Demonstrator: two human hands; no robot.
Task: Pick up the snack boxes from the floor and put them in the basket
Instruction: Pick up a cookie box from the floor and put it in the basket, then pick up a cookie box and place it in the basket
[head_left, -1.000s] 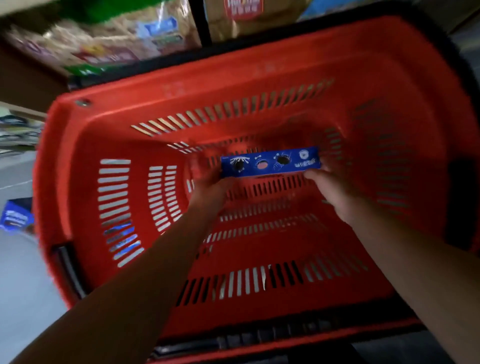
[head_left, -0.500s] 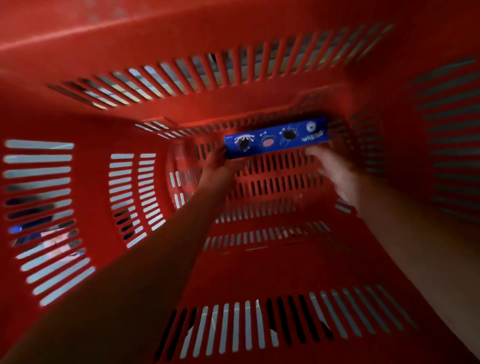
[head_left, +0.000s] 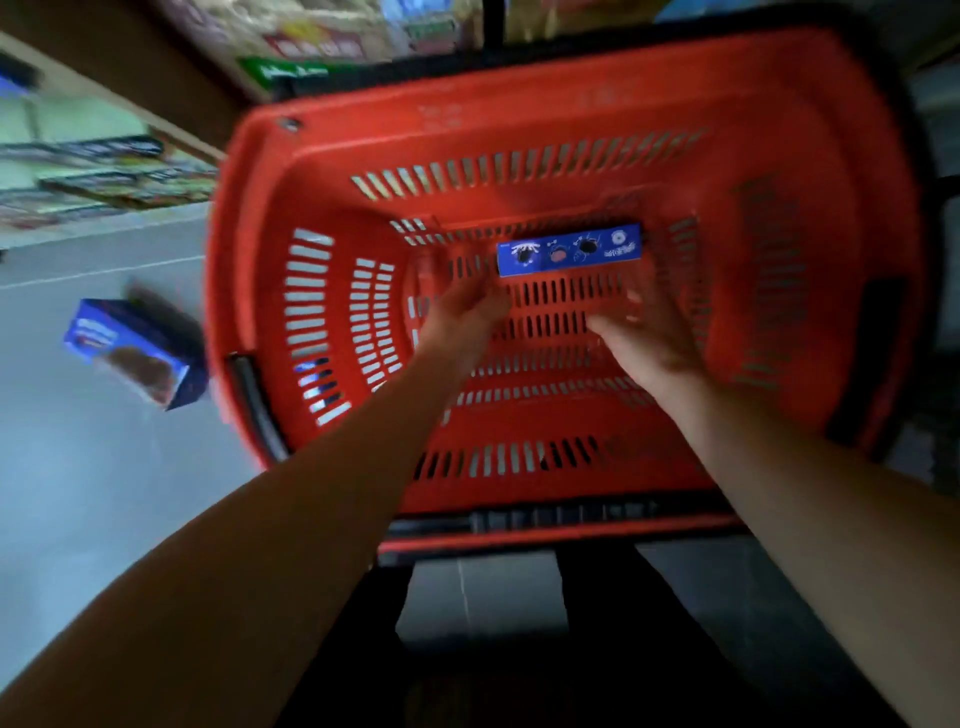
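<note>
**Snack box at rest in the basket, both hands free**

A red slotted basket (head_left: 519, 119) fills the centre of the head view. A blue snack box (head_left: 569, 251) lies on the basket floor against the far wall, its long printed face turned upward. The left hand (head_left: 465, 317) hovers inside the basket just near of the box's left end, fingers loosely spread and gripping nothing; motion blur hides whether its fingertips touch the box. The right hand (head_left: 641, 338) hovers below the box's right end, apart from it, fingers relaxed and empty. A second blue snack box (head_left: 136, 353) lies tilted on the grey floor (head_left: 93, 493), just left of the basket. Blurred store shelves (head_left: 104, 176) with packaged goods stand beyond.
</note>
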